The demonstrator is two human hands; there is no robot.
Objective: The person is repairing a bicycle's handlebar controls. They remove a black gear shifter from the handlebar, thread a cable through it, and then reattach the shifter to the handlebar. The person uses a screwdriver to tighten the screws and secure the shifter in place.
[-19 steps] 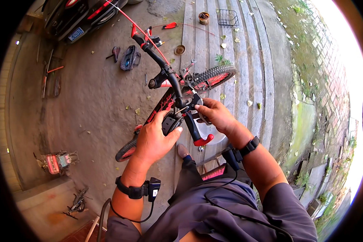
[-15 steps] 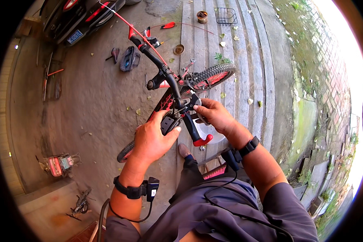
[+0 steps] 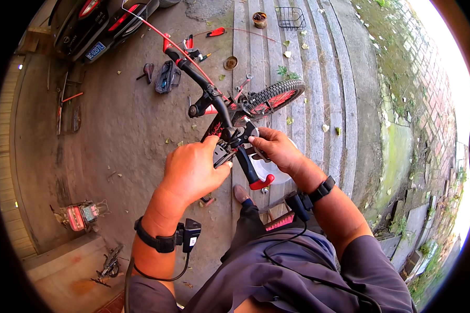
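A bicycle's black handlebar (image 3: 199, 78) stands before me, with a black grip (image 3: 247, 161) ending in a red bar end (image 3: 262, 182). My right hand (image 3: 278, 149) is closed on the black brake lever (image 3: 249, 133) beside that grip, thumb on top. Close to it, my left hand (image 3: 190, 169) pinches a dark grey part with small holes (image 3: 220, 155) at the handlebar; its exact kind I cannot make out. A red cable (image 3: 180, 48) slants over the handlebar from the upper left. The knobby wheel (image 3: 277, 98) points away to the right, and my left hand hides part of the frame.
Beyond the bike lie a tool bag (image 3: 167, 77), a saddle (image 3: 147, 73), a round lid (image 3: 231, 63), a tin (image 3: 259, 20) and a wire basket (image 3: 291, 18). A parked black car (image 3: 102, 26) stands at the upper left. Below the grip sits a white bucket (image 3: 277, 172).
My left hand has rolled over, its back now facing up, and its forearm has swung left while the fingers stay at the grey part. My right hand keeps its place on the brake lever.
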